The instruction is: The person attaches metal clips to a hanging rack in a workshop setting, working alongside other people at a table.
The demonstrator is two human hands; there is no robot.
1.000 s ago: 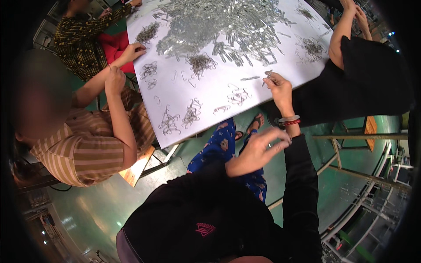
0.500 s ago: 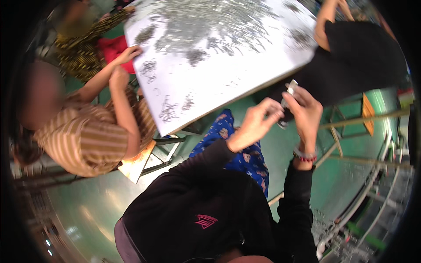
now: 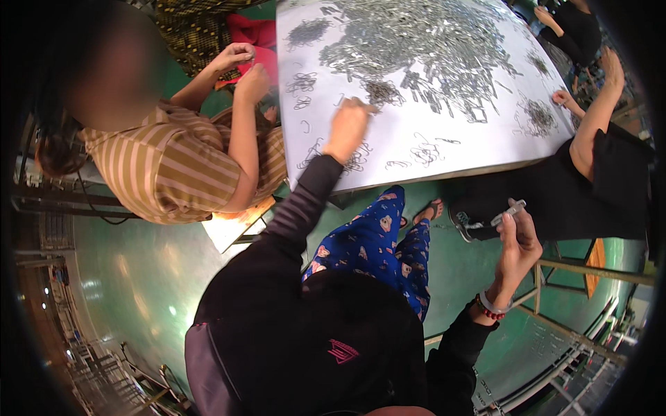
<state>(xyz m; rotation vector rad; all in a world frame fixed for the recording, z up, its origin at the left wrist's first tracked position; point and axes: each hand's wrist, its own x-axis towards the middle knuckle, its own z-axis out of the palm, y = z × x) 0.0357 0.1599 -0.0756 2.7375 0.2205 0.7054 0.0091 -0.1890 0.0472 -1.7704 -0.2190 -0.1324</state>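
Over the white table (image 3: 444, 163) my left hand (image 3: 349, 130) reaches out, its fingertips at the edge of a small heap of dark, thin, bent wire pieces (image 3: 386, 93). Its fingers are curled together, and whatever may be between them is hidden. Off the table's near edge, to the right, my right hand (image 3: 519, 248) is raised, thumb and fingers pinching a small silvery metal piece (image 3: 510, 211). More loose wire hooks (image 3: 424, 154) lie near the table's front edge, some of them partly covered by my left wrist.
A large spread of flat silvery metal pieces (image 3: 423, 52) covers the table's far middle. At the left sits a person in a striped shirt (image 3: 166, 163), hands raised. Another person in black (image 3: 603, 166) sits at the right beside a small wire heap (image 3: 535, 118). A wooden stool (image 3: 236, 225) stands lower left.
My left hand has left my right hand and moved up and left over the table to the dark wire heap. My right hand, still pinching the metal piece, has shifted down and right.
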